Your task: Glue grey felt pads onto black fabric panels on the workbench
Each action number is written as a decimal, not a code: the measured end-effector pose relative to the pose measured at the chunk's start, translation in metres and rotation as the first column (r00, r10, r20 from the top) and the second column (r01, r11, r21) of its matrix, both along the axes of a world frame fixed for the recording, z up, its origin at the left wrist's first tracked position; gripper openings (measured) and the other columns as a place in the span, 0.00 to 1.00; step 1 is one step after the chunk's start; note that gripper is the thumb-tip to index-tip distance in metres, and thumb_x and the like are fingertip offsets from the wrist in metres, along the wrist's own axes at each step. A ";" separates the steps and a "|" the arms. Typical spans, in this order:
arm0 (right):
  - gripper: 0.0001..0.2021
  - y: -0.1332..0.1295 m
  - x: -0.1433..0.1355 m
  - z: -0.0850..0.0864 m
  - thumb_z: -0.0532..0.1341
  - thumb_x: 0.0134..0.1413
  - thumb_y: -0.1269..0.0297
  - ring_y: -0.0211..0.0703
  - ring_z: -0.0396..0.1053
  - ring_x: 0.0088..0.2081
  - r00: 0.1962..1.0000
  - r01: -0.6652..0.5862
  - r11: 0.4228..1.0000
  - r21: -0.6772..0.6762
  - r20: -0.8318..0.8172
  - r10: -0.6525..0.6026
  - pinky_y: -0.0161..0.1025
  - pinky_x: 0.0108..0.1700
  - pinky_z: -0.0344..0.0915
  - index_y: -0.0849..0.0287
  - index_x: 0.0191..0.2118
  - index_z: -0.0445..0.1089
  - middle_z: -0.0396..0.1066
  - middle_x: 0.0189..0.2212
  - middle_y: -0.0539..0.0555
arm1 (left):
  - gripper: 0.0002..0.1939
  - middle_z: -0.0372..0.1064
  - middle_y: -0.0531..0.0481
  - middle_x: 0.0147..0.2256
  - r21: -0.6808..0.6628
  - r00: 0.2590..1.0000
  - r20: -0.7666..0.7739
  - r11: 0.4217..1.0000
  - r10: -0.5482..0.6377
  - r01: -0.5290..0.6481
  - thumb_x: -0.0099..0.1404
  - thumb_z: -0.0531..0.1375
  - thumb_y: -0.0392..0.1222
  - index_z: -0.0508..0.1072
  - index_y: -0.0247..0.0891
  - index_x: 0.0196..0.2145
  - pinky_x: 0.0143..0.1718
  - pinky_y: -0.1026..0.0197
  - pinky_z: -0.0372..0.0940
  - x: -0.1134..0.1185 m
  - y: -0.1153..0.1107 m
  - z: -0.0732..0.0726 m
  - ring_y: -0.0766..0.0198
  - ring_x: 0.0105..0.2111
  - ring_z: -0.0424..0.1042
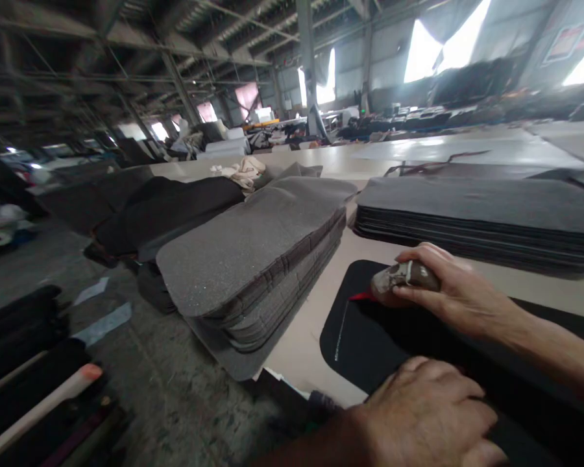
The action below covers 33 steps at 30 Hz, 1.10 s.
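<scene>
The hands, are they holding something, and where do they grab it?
The right hand grips a worn grey tool around its body, red tip poking out. The left hand presses flat on the black sheet.

My right hand [442, 285] sits at the centre right of the frame, its forearm running in from the right edge and slanting down toward the lower right. The wrist is fairly straight, the knuckles up, the fingers [418, 256] curled and closed with the thumb tucked underneath along the lower side. My left hand [433, 408] fills the bottom centre of the frame, palm down and pressed flat, fingers loosely together and pointing right, its dark forearm entering from the bottom edge.
</scene>
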State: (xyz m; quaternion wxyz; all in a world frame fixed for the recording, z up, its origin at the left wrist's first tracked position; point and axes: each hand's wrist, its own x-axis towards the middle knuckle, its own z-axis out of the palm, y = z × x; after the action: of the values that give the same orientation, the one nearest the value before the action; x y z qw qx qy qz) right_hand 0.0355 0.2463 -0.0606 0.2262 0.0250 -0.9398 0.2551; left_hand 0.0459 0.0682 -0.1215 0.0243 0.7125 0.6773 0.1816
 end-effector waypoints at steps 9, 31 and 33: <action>0.18 0.039 -0.034 -0.004 0.61 0.55 0.50 0.56 0.69 0.48 0.984 0.159 0.985 0.069 -0.097 -0.152 0.50 0.52 0.66 0.55 0.47 0.68 0.70 0.46 0.57 | 0.19 0.72 0.46 0.57 -0.002 1.000 0.029 1.000 0.007 -0.007 0.74 0.55 0.52 0.74 0.36 0.51 0.62 0.52 0.60 0.000 -0.002 -0.002 0.54 0.62 0.64; 0.19 0.127 0.099 0.037 0.61 0.52 0.49 0.58 0.71 0.40 0.860 0.463 0.869 0.176 0.148 -0.489 0.48 0.38 0.64 0.54 0.46 0.69 0.73 0.40 0.57 | 0.21 0.69 0.48 0.60 0.048 0.965 0.259 0.997 0.043 -0.058 0.68 0.53 0.34 0.71 0.41 0.57 0.70 0.50 0.53 -0.003 -0.001 -0.022 0.58 0.64 0.61; 0.19 0.135 0.120 0.037 0.61 0.52 0.48 0.58 0.71 0.40 0.847 0.492 0.859 0.143 0.149 -0.510 0.48 0.38 0.65 0.55 0.45 0.70 0.73 0.40 0.57 | 0.22 0.69 0.48 0.60 0.035 0.969 0.244 0.998 0.042 -0.052 0.67 0.53 0.33 0.71 0.40 0.57 0.70 0.48 0.53 -0.004 0.000 -0.024 0.57 0.64 0.61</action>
State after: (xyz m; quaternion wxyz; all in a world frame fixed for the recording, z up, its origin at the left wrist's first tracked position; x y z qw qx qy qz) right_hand 0.1555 0.3813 -0.0232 0.1967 -0.2331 -0.9418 0.1415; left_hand 0.0416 0.0684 -0.1452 0.0883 0.6691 0.6820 0.2818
